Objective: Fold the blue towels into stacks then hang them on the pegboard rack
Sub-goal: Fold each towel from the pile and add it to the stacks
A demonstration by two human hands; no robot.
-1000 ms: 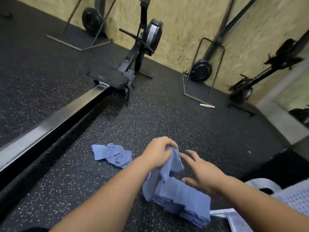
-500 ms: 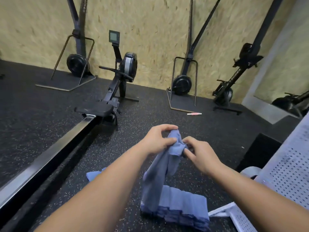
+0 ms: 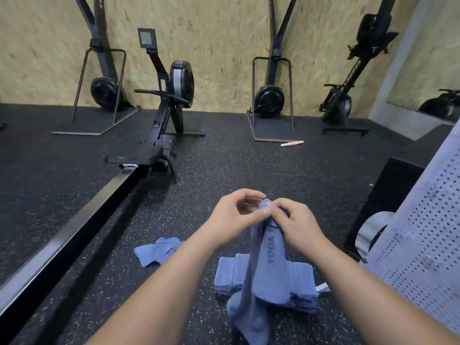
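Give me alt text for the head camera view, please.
A person's left hand and right hand pinch the top of a hanging blue towel over a folded towel stack on a gym floor. A crumpled towel lies left, a white pegboard rack right.

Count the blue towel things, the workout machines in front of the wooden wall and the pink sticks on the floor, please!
held towel, pinched by left hand and right hand: 1
folded towel stack: 1
crumpled towel heap: 1
machines: 4
pink stick: 1
Total: 8
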